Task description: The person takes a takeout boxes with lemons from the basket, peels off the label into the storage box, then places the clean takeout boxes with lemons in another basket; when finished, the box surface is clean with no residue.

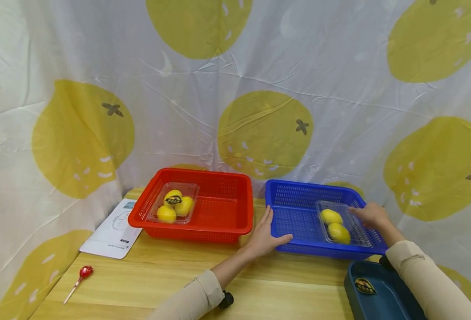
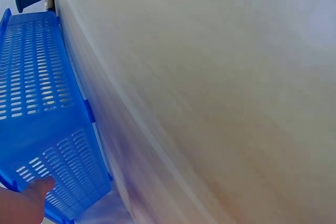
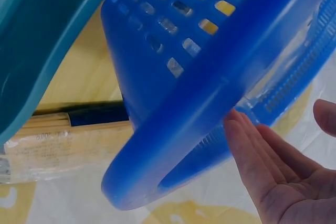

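Note:
A blue plastic basket (image 1: pixel 299 222) stands on the wooden table. My left hand (image 1: pixel 262 235) touches its left end with straight fingers, the thumb spread along the front side; part of that hand (image 2: pixel 23 203) shows in the left wrist view. Inside the basket, toward the right, lies a clear plastic box (image 1: pixel 361 235) with two lemons (image 1: pixel 339 233) visible. My right hand (image 1: pixel 373 216) reaches over the basket's right rim to the box's right edge. In the right wrist view its fingers (image 3: pixel 252 156) are straight, thumb apart, fingertips partly hidden behind the rim.
A red basket (image 1: pixel 223 213) on the left holds another clear box with three lemons (image 1: pixel 167 214) and a dark label. Beyond it lie a white packet (image 1: pixel 113 229) and a red lollipop (image 1: pixel 85 272). A teal tray (image 1: pixel 391 289) with a lemon label stands front right. A lemon-print curtain hangs behind.

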Demonstrator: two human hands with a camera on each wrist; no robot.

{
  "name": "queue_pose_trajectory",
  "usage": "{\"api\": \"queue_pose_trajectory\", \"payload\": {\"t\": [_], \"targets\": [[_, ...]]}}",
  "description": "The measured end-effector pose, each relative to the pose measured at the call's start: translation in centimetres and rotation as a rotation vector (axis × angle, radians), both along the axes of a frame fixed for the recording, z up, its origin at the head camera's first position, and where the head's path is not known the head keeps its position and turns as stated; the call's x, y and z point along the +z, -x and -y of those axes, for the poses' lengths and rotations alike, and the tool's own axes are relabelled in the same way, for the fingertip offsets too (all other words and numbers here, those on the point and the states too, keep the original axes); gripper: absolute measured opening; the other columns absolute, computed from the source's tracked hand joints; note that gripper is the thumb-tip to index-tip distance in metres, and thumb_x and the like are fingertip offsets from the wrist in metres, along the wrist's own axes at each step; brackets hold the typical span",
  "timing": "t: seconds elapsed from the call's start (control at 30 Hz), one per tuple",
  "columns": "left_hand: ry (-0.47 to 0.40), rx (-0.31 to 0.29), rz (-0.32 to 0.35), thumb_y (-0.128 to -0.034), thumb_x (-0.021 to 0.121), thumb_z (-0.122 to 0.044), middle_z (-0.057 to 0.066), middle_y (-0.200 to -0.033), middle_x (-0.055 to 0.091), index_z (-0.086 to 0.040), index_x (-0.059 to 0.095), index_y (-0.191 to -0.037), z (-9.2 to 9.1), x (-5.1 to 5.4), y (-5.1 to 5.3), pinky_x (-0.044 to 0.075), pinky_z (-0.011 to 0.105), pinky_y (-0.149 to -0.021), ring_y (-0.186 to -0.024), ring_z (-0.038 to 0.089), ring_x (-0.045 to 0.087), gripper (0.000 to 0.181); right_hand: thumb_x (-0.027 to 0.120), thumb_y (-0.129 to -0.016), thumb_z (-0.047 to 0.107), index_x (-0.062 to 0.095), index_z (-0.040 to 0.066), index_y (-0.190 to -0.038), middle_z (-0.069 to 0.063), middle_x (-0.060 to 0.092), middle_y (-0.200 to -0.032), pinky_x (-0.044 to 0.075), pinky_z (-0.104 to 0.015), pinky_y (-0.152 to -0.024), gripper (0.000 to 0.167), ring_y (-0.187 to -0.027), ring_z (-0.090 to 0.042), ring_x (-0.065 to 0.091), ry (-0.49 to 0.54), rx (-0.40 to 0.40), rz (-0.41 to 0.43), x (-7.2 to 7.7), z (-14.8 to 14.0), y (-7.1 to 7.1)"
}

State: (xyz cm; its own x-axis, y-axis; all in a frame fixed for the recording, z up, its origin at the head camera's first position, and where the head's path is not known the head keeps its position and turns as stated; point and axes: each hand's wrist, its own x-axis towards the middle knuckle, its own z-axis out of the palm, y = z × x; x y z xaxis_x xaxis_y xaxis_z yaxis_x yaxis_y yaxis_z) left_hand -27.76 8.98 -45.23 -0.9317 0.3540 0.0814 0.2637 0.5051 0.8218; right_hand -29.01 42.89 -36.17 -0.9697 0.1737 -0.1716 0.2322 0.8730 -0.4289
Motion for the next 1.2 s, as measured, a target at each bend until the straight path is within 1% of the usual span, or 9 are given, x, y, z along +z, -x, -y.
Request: {"api": "queue_pose_trajectory", "payload": {"t": [0.33, 0.47, 0.5, 0.6, 0.7, 0.8, 0.9, 1.07, 1.2], "targets": [[0.03, 0.011, -0.023, -0.078, 0.07, -0.061, 0.007, -0.165, 0.013, -0.003, 0.018, -0.155, 1.0, 0.6, 0.1, 0.033, 0.055, -0.115, -0.149, 0.033, 0.025, 0.109, 0.045, -0.098, 0.051, 0.041, 0.016, -0.055, 0.004, 0.037, -0.051, 0.034, -0.028, -0.05, 0.056, -0.048, -0.013, 0.037, -0.056, 0.102, -0.068, 0.1, 2.3, -0.3], [0.033, 0.012, -0.032, -0.0769, 0.073, -0.058, 0.011, -0.164, 0.017, -0.001, 0.02, -0.154, 1.6, 1.2, 0.1, 0.033, 0.056, -0.114, -0.148, 0.035, 0.027, 0.109, 0.045, -0.098, 0.055, 0.036, 0.016, -0.056, 0.005, 0.028, -0.053, 0.029, -0.027, -0.05, 0.058, -0.049, -0.012, 0.028, -0.046, 0.112, -0.104, 0.3, 3.6, -0.3], [0.033, 0.015, -0.031, -0.0766, 0.073, -0.058, 0.011, -0.164, 0.017, -0.001, 0.02, -0.154, 1.7, 1.3, 0.0, 0.033, 0.056, -0.115, -0.148, 0.035, 0.027, 0.11, 0.045, -0.098, 0.054, 0.044, 0.012, -0.057, 0.0, 0.036, -0.052, 0.034, -0.029, -0.05, 0.059, -0.049, -0.016, 0.035, -0.052, 0.126, -0.114, 0.4, 4.1, -0.4], [0.032, 0.015, -0.05, -0.076, 0.075, -0.056, 0.014, -0.163, 0.018, 0.0, 0.019, -0.154, 2.2, 1.7, -0.4, 0.033, 0.055, -0.115, -0.147, 0.036, 0.028, 0.111, 0.046, -0.098, 0.053, 0.068, -0.004, -0.084, -0.024, 0.064, -0.077, 0.052, -0.042, -0.064, 0.062, -0.069, -0.037, 0.06, -0.069, 0.148, -0.123, 0.8, 5.3, -0.8], [0.018, -0.002, -0.087, -0.0751, 0.077, -0.053, 0.015, -0.163, 0.02, -0.001, 0.018, -0.155, 2.9, 2.3, -0.9, 0.037, 0.054, -0.112, -0.144, 0.035, 0.034, 0.112, 0.047, -0.097, 0.055, 0.059, -0.014, -0.123, -0.035, 0.059, -0.124, 0.052, -0.056, -0.085, 0.075, -0.108, -0.051, 0.058, -0.067, 0.162, -0.122, 1.0, 6.6, -1.3], [-0.01, -0.033, -0.107, -0.0751, 0.079, -0.05, 0.014, -0.163, 0.019, -0.003, 0.016, -0.155, 4.0, 2.9, -1.7, 0.044, 0.051, -0.107, -0.135, 0.034, 0.049, 0.112, 0.048, -0.096, 0.057, 0.056, -0.012, -0.128, -0.033, 0.058, -0.127, 0.053, -0.055, -0.086, 0.077, -0.11, -0.048, 0.059, -0.021, 0.156, -0.126, 1.0, 7.8, -1.5], [-0.035, -0.064, -0.084, -0.0763, 0.079, -0.048, 0.013, -0.163, 0.018, -0.004, 0.015, -0.156, 5.5, 3.5, -2.6, 0.048, 0.046, -0.105, -0.127, 0.031, 0.057, 0.111, 0.05, -0.096, 0.054, 0.055, -0.01, -0.13, -0.032, 0.059, -0.126, 0.055, -0.051, -0.082, 0.072, -0.106, -0.045, 0.061, 0.006, 0.177, -0.149, 0.9, 9.2, -1.5], [-0.077, -0.086, -0.079, -0.0782, 0.079, -0.045, 0.01, -0.164, 0.017, -0.005, 0.017, -0.156, 8.7, 4.5, -3.9, 0.048, 0.044, -0.105, -0.13, 0.03, 0.055, 0.107, 0.052, -0.097, 0.049, 0.053, -0.007, -0.133, -0.03, 0.061, -0.126, 0.056, -0.049, -0.083, 0.067, -0.108, -0.042, 0.062, 0.056, 0.228, -0.18, 1.0, 11.9, -2.1], [-0.13, -0.065, -0.111, -0.0793, 0.079, -0.041, 0.011, -0.164, 0.017, -0.005, 0.018, -0.156, 11.7, 4.5, -4.8, 0.048, 0.044, -0.104, -0.13, 0.031, 0.055, 0.104, 0.053, -0.096, 0.05, 0.053, -0.005, -0.135, -0.028, 0.06, -0.128, 0.055, -0.05, -0.086, 0.067, -0.112, -0.041, 0.061, 0.115, 0.268, -0.186, 1.1, 14.2, -2.8]]}}
